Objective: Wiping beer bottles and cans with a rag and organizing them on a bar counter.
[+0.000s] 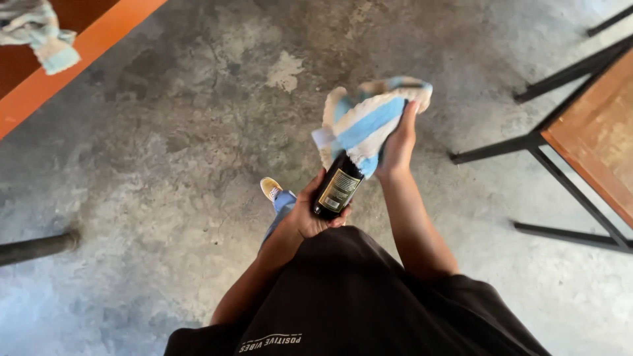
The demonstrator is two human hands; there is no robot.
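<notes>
Dark glass bottle sits at centre frame, tilted with its upper end toward the upper right and its base toward the person's body; a gold-edged label faces the camera. In the head view, the only view supplied, the left hand is closed around the lower body and base, fingers wrapped under the glass. The right hand is clamped on a blue-and-cream striped cloth, which is bunched over the neck and shoulder, so the top of the bottle is hidden. Risk noted: the bottle is held in the air over a bare concrete floor by one hand at its base; in my judgement, a hard rub or tug from the cloth could lever the smooth glass out of that grip, and a fall would likely break it. Contents: the glass is too dark to show any fill level, and whether a cap is fitted cannot be told. A second striped cloth lies on an orange-edged table at upper left. A wooden table on a black metal frame stands at right, well apart.
</notes>
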